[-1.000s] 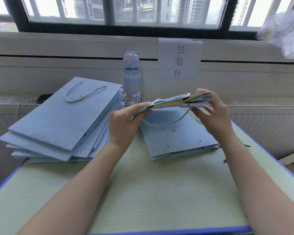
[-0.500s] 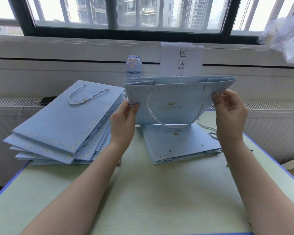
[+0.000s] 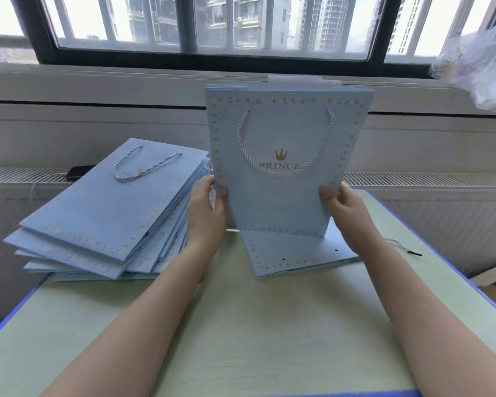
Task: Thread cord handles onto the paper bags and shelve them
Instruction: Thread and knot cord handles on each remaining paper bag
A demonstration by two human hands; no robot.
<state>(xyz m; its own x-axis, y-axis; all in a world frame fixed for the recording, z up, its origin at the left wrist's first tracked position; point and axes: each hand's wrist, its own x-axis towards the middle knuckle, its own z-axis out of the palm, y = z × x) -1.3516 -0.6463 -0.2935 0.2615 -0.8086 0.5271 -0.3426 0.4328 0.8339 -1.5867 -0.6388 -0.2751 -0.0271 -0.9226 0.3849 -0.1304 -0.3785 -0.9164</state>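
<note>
I hold a flat light-blue paper bag upright above the table, its printed face with a gold crown toward me. A white cord handle hangs in a loop from its two top holes. My left hand grips the bag's lower left edge and my right hand grips its lower right edge. Under it lies a small stack of bags without handles, punch holes showing. To the left is a fanned pile of bags with handles.
The pale green table has a blue rim. A loose cord lies at its right edge. A dark phone rests on the radiator ledge behind the left pile. A crumpled plastic bag sits on the sill at the upper right.
The bag went from lying flat between my hands to standing upright facing me. My hands slid down to its lower corners. The bottle and paper sign are now hidden behind it.
</note>
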